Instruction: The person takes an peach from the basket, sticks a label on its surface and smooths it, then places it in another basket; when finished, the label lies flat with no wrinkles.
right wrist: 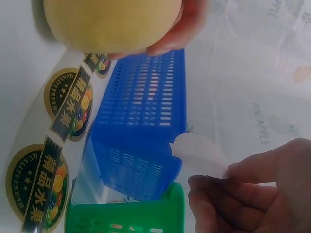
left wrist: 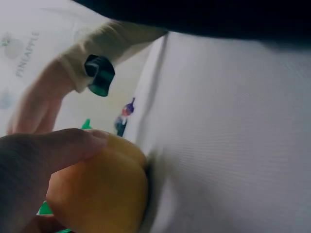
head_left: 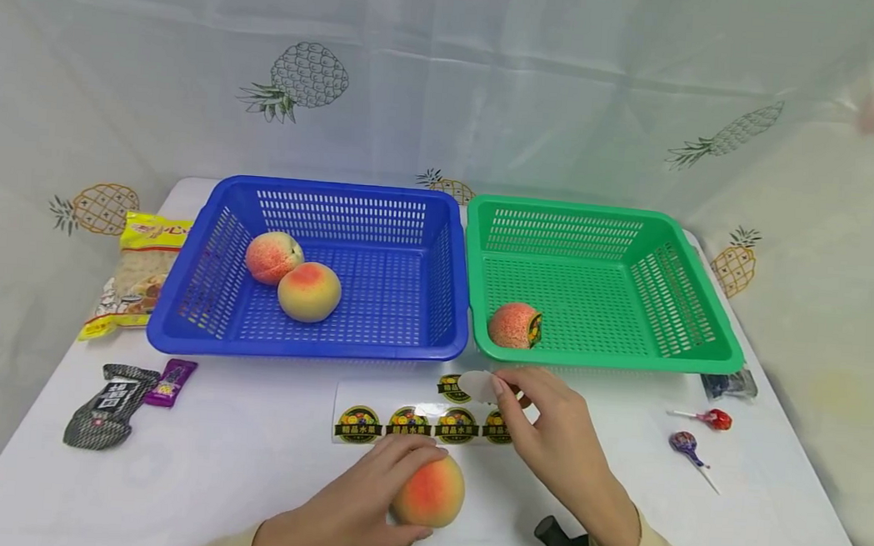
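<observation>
My left hand (head_left: pixel 363 502) grips a yellow and red peach (head_left: pixel 433 491) at the front of the table, fingers over its far side and thumb on its near side. In the right wrist view, my right hand (right wrist: pixel 257 189) pinches the edge of a peeled sticker (right wrist: pixel 198 149) between thumb and fingertips, its white back showing. In the head view that sticker overlaps a sheet of round black and gold fruit stickers (head_left: pixel 409 422), which lies just beyond the peach. Part of the sheet's right end is hidden under my right hand.
A blue basket (head_left: pixel 304 350) with two peaches stands behind, beside a green basket (head_left: pixel 612 360) holding one stickered peach (head_left: pixel 511 326). Snack packets (head_left: pixel 111 408) and a yellow food bag (head_left: pixel 140 276) lie left; lollipops (head_left: pixel 685 444) lie right. A black device sits at the right sleeve.
</observation>
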Available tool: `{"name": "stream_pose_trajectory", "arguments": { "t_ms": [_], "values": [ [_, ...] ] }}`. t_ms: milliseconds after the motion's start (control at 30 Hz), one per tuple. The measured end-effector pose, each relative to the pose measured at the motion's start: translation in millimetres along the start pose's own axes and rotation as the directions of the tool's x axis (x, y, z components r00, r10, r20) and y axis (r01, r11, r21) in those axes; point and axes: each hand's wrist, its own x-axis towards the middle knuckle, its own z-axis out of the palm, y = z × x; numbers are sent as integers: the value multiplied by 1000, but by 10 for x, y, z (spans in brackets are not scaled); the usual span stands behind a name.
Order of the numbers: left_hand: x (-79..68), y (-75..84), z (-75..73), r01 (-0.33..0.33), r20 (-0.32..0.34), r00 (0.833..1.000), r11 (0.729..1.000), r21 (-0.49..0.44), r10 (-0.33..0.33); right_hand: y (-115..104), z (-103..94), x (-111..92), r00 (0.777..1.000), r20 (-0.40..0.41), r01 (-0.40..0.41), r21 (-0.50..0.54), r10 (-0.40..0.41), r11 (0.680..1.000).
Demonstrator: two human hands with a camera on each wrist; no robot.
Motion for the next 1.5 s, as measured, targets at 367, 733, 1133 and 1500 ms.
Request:
{"name": "stream_pose_trajectory", "arguments": {
  "t_ms": [367, 733, 1133, 1500],
  "values": [
    [-4, 179, -128, 44, 243, 968, 998, 51, -55, 11, 1, 4, 1000, 12, -11, 10, 11, 1000],
    [67, 255, 266, 121, -56, 993, 873, 472, -107, 37, 50, -18, 999, 36, -15, 25, 14, 1000],
    [-92, 108, 27, 149, 6, 989, 984, -93, -149, 7, 60, 16, 997, -3, 78, 54, -78, 996],
    [243, -46, -572, 33, -21, 998, 729, -684, -64, -345, -57, 251, 845, -356, 448, 64, -399, 892]
  ]
}}
